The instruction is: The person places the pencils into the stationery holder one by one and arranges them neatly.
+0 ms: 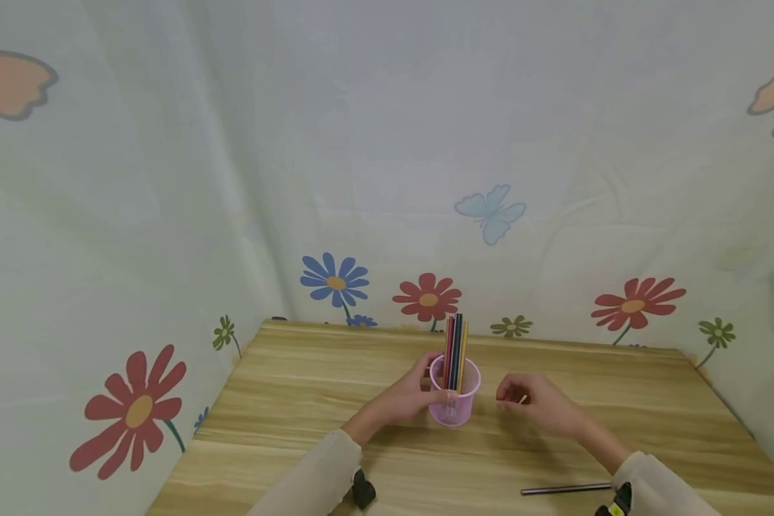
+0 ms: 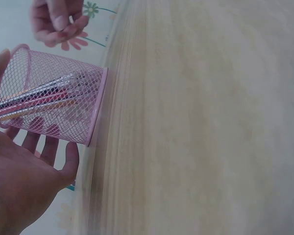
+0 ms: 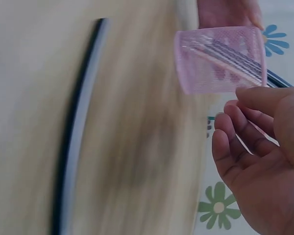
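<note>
A pink mesh pencil cup stands upright on the wooden table, with several coloured pencils leaning in it: red, black and yellow ones show. My left hand grips the cup from its left side, thumb in front and fingers around the back; the left wrist view shows those fingers against the mesh. Just right of the cup, my right hand hovers with loosely bent fingers. In the right wrist view nothing shows within that hand. One dark pencil lies on the table near my right wrist.
The wooden table ends at a light curtain printed with flowers and butterflies, which hangs behind and along both sides. Black devices sit on the left wrist and right wrist.
</note>
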